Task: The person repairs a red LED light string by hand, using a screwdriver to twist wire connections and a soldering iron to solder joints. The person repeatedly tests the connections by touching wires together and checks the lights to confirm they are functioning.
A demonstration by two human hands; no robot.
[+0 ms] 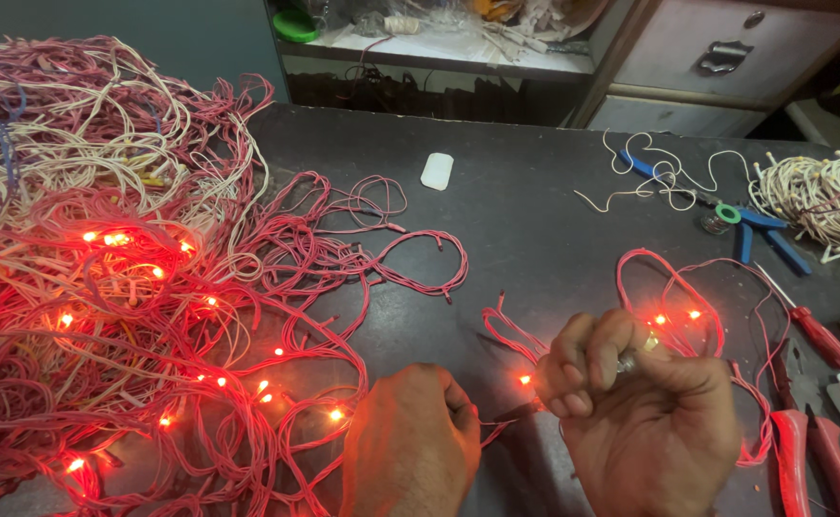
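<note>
On a dark counter (535, 191) that fills most of the view, a shelf (439, 53) cluttered with odds and ends runs along the far edge, and a pale cabinet drawer (726, 48) with a metal handle sits at the upper right. A big tangled heap of red and white light strings (104, 268) covers the left side, many of its small bulbs glowing orange-red. A small white block (437, 170) lies alone mid-counter. At the right are blue-handled pliers (755, 230) among loose white wire, a coil of white wire (822, 196), a red-handled screwdriver (817, 330) and red-handled pliers (812, 450).

Low in the middle, the left hand (415, 440) is curled shut, pinching a thin red wire (511, 414) at its fingertips. The right hand (645, 412) sits just beside it, closed in a fist around a small metal-tipped piece — what it is I cannot tell. The wire spans the short gap between the two hands, running roughly left to right and rising slightly toward the right hand, with a lit bulb (524, 379) just above it. Behind the right hand, more of the red strand loops (673, 287) away, two bulbs alight.
</note>
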